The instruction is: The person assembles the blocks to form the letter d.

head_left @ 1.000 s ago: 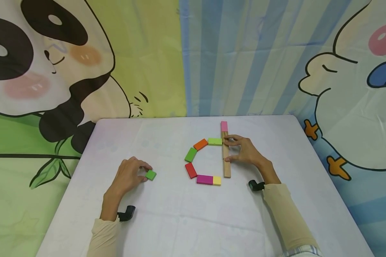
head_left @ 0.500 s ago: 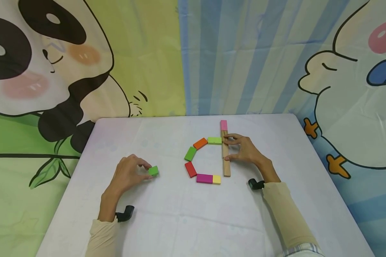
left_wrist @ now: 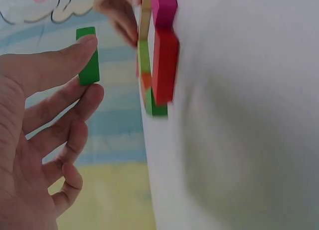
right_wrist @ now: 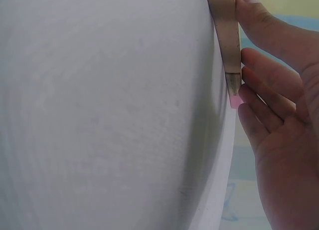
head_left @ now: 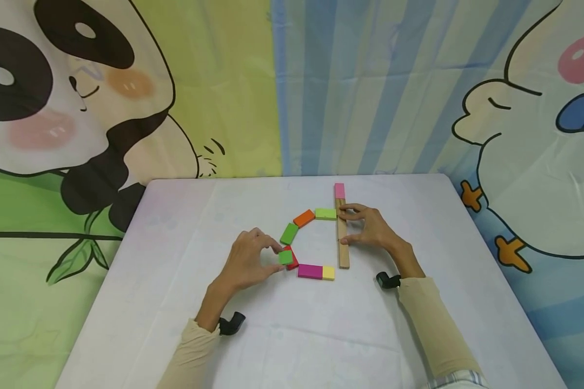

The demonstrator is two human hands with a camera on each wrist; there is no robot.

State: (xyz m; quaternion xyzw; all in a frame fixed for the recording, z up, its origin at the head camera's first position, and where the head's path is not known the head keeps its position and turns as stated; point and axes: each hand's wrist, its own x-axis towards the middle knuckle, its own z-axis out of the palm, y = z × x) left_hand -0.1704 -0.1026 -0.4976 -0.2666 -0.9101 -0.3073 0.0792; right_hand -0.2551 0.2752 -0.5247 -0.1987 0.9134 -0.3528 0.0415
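My left hand (head_left: 247, 260) pinches a small green block (head_left: 285, 257) between thumb and fingertips; the left wrist view shows this green block (left_wrist: 90, 73) raised off the white table. In the head view it overlaps a red block (head_left: 293, 260) that lies on the table. My right hand (head_left: 370, 229) touches a long wooden strip (head_left: 343, 254) with fingertips and thumb, its fingers fairly straight along the side. A pink block (head_left: 339, 190) sits at the strip's far end. From the strip, a light green block (head_left: 325, 214), an orange block (head_left: 304, 218) and another green block (head_left: 289, 234) curve leftward.
A magenta block (head_left: 310, 272) and a yellow block (head_left: 328, 273) lie end to end at the near side of the curve. The white table (head_left: 292, 346) meets a printed cartoon backdrop (head_left: 350, 86) at its far edge. A black camera sits on each wrist.
My left hand has carried the small green block rightward, from the bare left part of the table to over the red block. The right hand and the blocks on the table have stayed put.
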